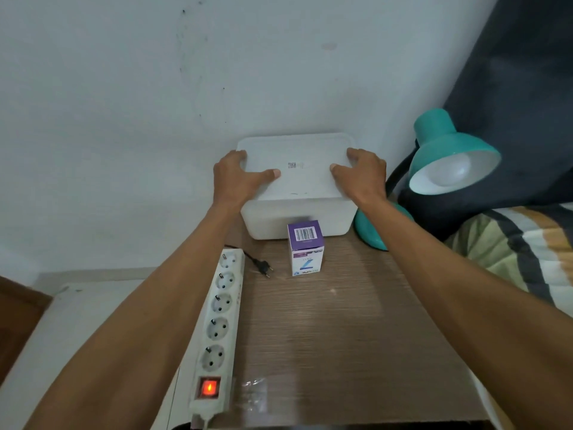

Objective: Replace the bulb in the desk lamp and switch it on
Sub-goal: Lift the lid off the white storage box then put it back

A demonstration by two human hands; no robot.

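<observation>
While both hands pressed on the lid (296, 178) of a white plastic storage box (297, 220) at the back of the table, the left hand (240, 176) gripped the lid's left edge with its thumb laid flat on top and its fingers curled over the far corner, and the right hand (362, 176) held the right edge the same way, so each hand was clamped on the lid. The lid was smooth, matte, round-cornered and carried a small printed code near its middle. Just in front of the box stood a small cardboard bulb carton (305, 248), upright, purple on top with a barcode, white below. To the right, the teal desk lamp (446, 153) stood with its glossy round base (370, 232) just beside the box; its bell-shaped shade lay tilted, its long axis running from upper left to lower right, its mouth facing right and toward the camera, with a frosted white bulb (452, 173) seated inside. A black plug (263, 268) lay loose on the wood-grain tabletop (341, 336). Along the left edge ran a white power strip (218, 330), lengthwise, its red switch (208, 387) glowing. A crumpled clear plastic wrapper (254, 395) lay near it.
</observation>
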